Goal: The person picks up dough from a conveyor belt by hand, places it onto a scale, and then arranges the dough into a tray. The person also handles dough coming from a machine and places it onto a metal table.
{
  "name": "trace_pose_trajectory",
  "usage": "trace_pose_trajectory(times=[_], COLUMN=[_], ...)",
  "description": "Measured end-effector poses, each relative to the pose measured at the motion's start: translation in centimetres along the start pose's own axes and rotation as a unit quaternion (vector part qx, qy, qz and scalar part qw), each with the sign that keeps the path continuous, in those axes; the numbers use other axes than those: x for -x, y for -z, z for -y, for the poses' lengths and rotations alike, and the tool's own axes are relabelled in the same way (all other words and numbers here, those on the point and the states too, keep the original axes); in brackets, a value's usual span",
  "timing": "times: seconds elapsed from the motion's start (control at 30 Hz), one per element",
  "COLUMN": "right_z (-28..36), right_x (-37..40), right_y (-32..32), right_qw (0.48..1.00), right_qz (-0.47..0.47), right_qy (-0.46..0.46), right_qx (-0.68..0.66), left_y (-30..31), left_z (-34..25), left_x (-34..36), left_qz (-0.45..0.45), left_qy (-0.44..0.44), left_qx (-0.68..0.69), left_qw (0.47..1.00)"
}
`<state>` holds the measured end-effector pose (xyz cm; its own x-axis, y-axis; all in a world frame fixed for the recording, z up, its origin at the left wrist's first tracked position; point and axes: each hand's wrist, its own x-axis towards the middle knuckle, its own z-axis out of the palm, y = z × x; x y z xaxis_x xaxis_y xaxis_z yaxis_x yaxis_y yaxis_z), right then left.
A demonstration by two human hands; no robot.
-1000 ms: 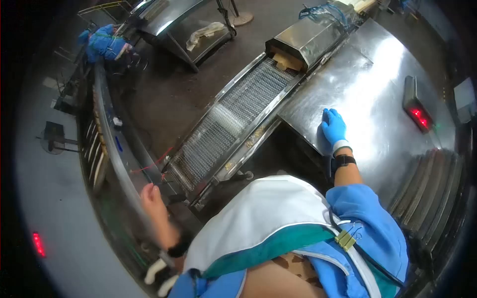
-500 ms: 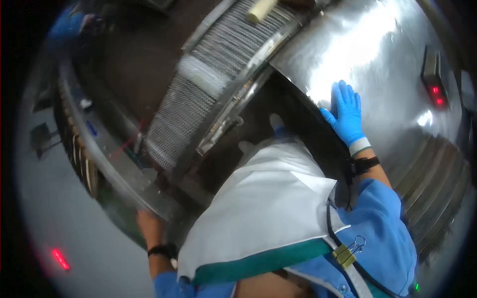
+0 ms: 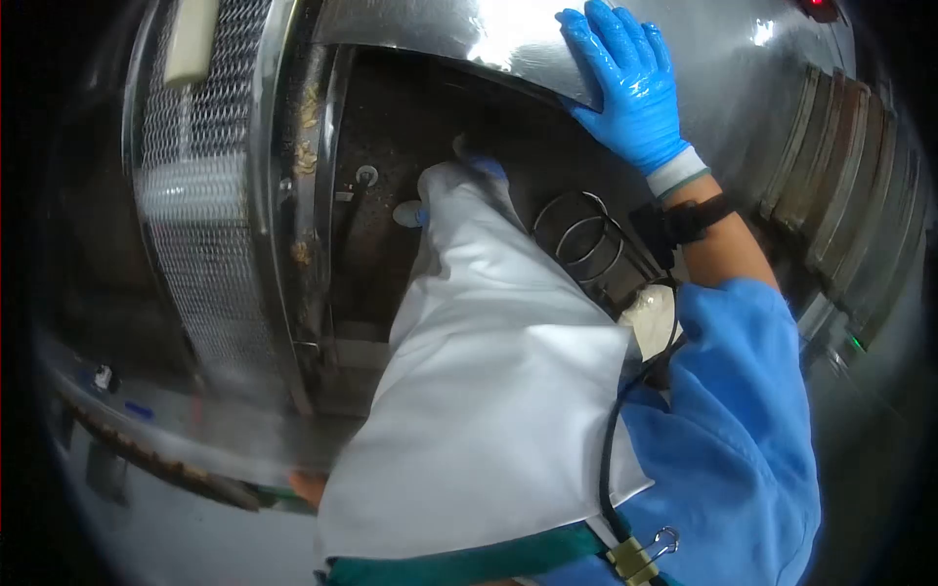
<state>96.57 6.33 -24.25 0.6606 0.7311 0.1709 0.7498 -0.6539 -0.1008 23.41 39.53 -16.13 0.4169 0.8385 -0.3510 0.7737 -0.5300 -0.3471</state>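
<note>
My right hand (image 3: 630, 93), in a wet-looking blue glove, rests palm down near the edge of a shiny metal table (image 3: 420, 21). Its fingers stretch out over the surface, and the thumb lies by the rim. Only a small blurred part of my left hand (image 3: 308, 486) shows at the lower left, beside my white apron (image 3: 479, 420). It is close to a grey ledge (image 3: 225, 444); its fingers cannot be made out. Nothing shows in the right hand.
On the left runs a metal mesh conveyor (image 3: 200, 254) with a pale block (image 3: 191, 39) on it. Crumbs lie along its side rail (image 3: 305, 156). Metal rings (image 3: 576, 230) stand under the table. Stacked trays (image 3: 831, 166) are at right. My feet are on a dark floor (image 3: 391, 107).
The view has turned and shifted, so the conveyor now stands nearly upright at left. My right hand still rests on the table. Less of my left hand and arm shows.
</note>
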Motion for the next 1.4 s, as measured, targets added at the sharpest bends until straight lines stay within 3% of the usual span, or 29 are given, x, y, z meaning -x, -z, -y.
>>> trace_pose_trajectory(times=[0.3, 0.93, 1.4], right_z=[-0.3, 2.2, 7.2], right_x=[0.6, 0.5, 0.1], right_y=[-1.1, -2.3, 3.2], right_qw=[1.000, 0.999, 1.000], right_qz=[-0.027, -0.021, 0.016], right_qy=[0.010, 0.009, -0.015], right_qx=[0.006, -0.030, 0.009], left_y=[-0.8, -2.1, 1.3], left_z=[1.1, 4.8, 6.6], left_x=[-1.0, -0.2, 3.1], left_qz=[0.023, 0.025, 0.038], left_qy=[0.094, 0.159, 0.109], left_qx=[0.102, 0.189, 0.136], left_qw=[0.990, 0.969, 0.984])
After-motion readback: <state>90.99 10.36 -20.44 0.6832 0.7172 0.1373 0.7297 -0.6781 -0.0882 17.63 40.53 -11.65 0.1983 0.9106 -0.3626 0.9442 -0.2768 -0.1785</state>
